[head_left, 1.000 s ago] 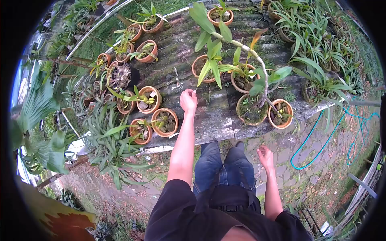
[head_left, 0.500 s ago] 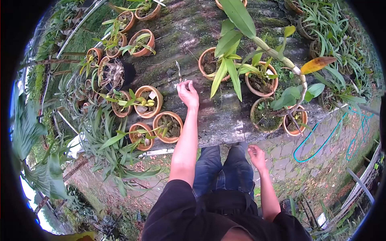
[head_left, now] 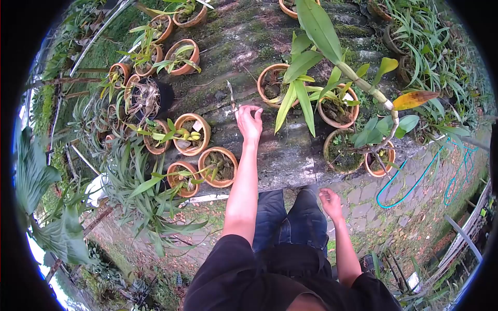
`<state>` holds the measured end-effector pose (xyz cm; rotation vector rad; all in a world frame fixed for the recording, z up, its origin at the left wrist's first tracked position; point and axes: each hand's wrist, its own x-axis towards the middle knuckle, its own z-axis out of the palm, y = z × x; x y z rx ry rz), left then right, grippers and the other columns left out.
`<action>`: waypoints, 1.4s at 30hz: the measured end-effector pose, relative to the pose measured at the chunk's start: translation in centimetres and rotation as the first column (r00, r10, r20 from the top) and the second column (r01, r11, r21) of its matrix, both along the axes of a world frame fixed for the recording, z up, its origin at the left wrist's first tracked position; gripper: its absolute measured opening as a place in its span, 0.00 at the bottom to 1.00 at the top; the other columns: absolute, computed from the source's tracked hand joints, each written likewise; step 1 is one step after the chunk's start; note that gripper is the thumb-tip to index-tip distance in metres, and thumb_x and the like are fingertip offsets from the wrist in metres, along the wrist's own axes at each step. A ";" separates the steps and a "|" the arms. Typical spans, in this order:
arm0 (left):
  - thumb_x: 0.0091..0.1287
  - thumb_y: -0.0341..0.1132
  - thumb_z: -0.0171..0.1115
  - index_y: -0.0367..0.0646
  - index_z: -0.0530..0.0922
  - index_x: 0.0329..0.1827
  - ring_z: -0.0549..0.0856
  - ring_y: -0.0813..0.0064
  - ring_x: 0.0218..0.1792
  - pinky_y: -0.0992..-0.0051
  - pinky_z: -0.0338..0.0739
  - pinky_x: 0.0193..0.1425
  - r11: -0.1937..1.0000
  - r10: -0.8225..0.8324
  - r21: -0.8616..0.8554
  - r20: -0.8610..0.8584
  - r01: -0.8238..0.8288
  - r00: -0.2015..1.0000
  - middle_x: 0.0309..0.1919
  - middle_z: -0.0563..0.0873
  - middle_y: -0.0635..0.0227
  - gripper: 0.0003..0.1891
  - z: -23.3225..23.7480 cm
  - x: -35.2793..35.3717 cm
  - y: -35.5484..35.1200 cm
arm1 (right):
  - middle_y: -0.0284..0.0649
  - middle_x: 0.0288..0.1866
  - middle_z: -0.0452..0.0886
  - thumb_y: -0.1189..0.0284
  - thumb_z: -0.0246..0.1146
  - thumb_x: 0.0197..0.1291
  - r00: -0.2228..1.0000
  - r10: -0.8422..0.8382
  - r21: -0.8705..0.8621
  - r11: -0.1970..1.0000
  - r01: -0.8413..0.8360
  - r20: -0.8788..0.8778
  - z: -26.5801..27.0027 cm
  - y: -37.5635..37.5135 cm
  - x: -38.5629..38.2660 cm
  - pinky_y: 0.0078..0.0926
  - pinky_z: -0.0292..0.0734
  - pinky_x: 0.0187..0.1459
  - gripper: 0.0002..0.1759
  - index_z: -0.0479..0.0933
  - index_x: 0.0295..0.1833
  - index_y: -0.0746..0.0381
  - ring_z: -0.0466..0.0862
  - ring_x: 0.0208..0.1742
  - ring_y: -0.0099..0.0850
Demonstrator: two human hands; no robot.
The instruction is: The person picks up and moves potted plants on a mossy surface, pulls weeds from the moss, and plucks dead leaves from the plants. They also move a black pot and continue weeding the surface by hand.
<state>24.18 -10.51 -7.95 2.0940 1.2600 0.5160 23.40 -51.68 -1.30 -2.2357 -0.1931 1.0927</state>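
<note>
My left hand (head_left: 250, 123) is over the mossy corrugated table top (head_left: 282, 147), with its fingers loosely curved and apart. Just left of its fingertips lies a thin, pale, pointed strip (head_left: 231, 95); I cannot make out what it is. No grip on it shows. The nearest clay pots, a round one with yellowish bulbs (head_left: 193, 136) and one with a small plant (head_left: 219, 166), stand left of my forearm. My right hand (head_left: 331, 203) hangs beyond the table's front edge, beside my leg, fingers slightly bent and holding nothing.
On the right, a tall leafy cane (head_left: 363, 85) leans over several clay pots, one of them mossy (head_left: 342, 153). A black pot (head_left: 165, 96) with dry roots stands at left among more pots. A turquoise hose (head_left: 399, 203) lies on the paving.
My left hand has shifted slightly right, away from the pale strip, and its fingers have spread. My right hand stays almost where it was. The view has shifted a little.
</note>
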 end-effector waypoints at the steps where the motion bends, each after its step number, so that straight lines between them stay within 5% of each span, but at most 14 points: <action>1: 0.58 0.32 0.76 0.43 0.87 0.37 0.79 0.55 0.53 0.60 0.73 0.63 0.999 -0.042 -0.009 0.025 0.042 0.999 0.46 0.83 0.60 0.07 0.3 0.0 -0.4 | 0.48 0.46 0.89 0.69 0.65 0.67 1.000 0.002 0.002 1.000 -0.002 0.004 -0.1 -0.2 -0.1 0.33 0.83 0.46 0.15 0.82 0.54 0.66 0.90 0.46 0.38; 5: 0.59 0.29 0.74 0.43 0.87 0.36 0.78 0.56 0.53 0.60 0.74 0.60 0.999 -0.039 0.032 -0.078 0.042 0.996 0.48 0.82 0.61 0.05 0.4 0.7 -0.8 | 0.45 0.47 0.89 0.68 0.66 0.67 1.000 -0.005 -0.010 1.000 0.005 0.003 -0.1 -0.1 0.1 0.33 0.83 0.47 0.16 0.83 0.55 0.66 0.90 0.46 0.36; 13: 0.58 0.26 0.72 0.41 0.85 0.35 0.83 0.56 0.43 0.60 0.77 0.53 0.992 -0.114 0.068 0.078 0.109 0.990 0.36 0.87 0.61 0.04 0.1 1.6 -1.5 | 0.47 0.47 0.89 0.69 0.66 0.66 0.999 0.030 -0.027 0.999 -0.030 -0.017 -1.0 -0.8 0.1 0.34 0.83 0.48 0.16 0.82 0.55 0.66 0.90 0.46 0.37; 14: 0.57 0.26 0.73 0.40 0.84 0.35 0.83 0.56 0.42 0.60 0.77 0.52 0.997 -0.062 -0.041 0.091 0.066 0.994 0.36 0.87 0.61 0.06 0.1 2.2 -1.8 | 0.48 0.47 0.89 0.69 0.66 0.66 0.999 0.007 -0.029 1.000 -0.008 -0.046 -1.2 -0.8 0.1 0.35 0.83 0.48 0.15 0.82 0.54 0.66 0.90 0.46 0.39; 25: 0.56 0.25 0.72 0.39 0.85 0.31 0.83 0.53 0.39 0.58 0.77 0.48 0.989 0.047 0.127 0.175 -0.070 0.983 0.33 0.86 0.58 0.03 -1.3 3.1 -1.1 | 0.46 0.46 0.89 0.68 0.65 0.67 0.999 0.042 -0.094 0.995 -0.044 -0.030 -1.0 -1.2 0.6 0.32 0.83 0.50 0.16 0.82 0.55 0.66 0.90 0.45 0.35; 27: 0.60 0.28 0.72 0.39 0.85 0.32 0.85 0.54 0.34 0.57 0.78 0.44 0.980 0.198 -0.025 0.114 -0.197 0.973 0.29 0.86 0.56 0.03 -0.8 2.1 0.2 | 0.46 0.47 0.89 0.68 0.65 0.66 0.999 0.027 -0.094 0.995 -0.030 -0.036 -1.0 -1.3 0.9 0.32 0.83 0.50 0.16 0.82 0.55 0.66 0.90 0.45 0.35; 32: 0.59 0.29 0.73 0.38 0.87 0.35 0.87 0.54 0.34 0.59 0.79 0.44 0.984 0.029 -0.179 0.088 -0.013 0.996 0.29 0.88 0.56 0.05 0.0 1.7 1.5 | 0.48 0.47 0.89 0.67 0.65 0.66 0.997 0.070 -0.099 0.992 -0.072 -0.027 -1.2 -1.8 0.9 0.35 0.83 0.49 0.16 0.83 0.55 0.65 0.90 0.46 0.39; 38: 0.60 0.29 0.71 0.39 0.89 0.43 0.89 0.51 0.39 0.59 0.80 0.47 0.987 -0.072 -0.149 -0.105 0.055 0.992 0.33 0.89 0.52 0.09 0.8 2.6 2.1 | 0.46 0.47 0.89 0.68 0.65 0.66 0.997 0.070 -0.107 0.992 -0.073 -0.035 -1.7 -2.3 0.9 0.32 0.82 0.51 0.16 0.82 0.55 0.65 0.89 0.47 0.35; 42: 0.63 0.28 0.69 0.38 0.88 0.37 0.87 0.48 0.36 0.58 0.80 0.46 0.998 0.023 0.056 0.008 -0.024 1.000 0.33 0.87 0.51 0.04 -0.2 1.9 1.7 | 0.45 0.47 0.89 0.68 0.65 0.67 0.999 0.049 -0.097 0.994 -0.049 -0.003 -1.1 -2.8 1.3 0.32 0.82 0.51 0.16 0.82 0.55 0.65 0.89 0.47 0.35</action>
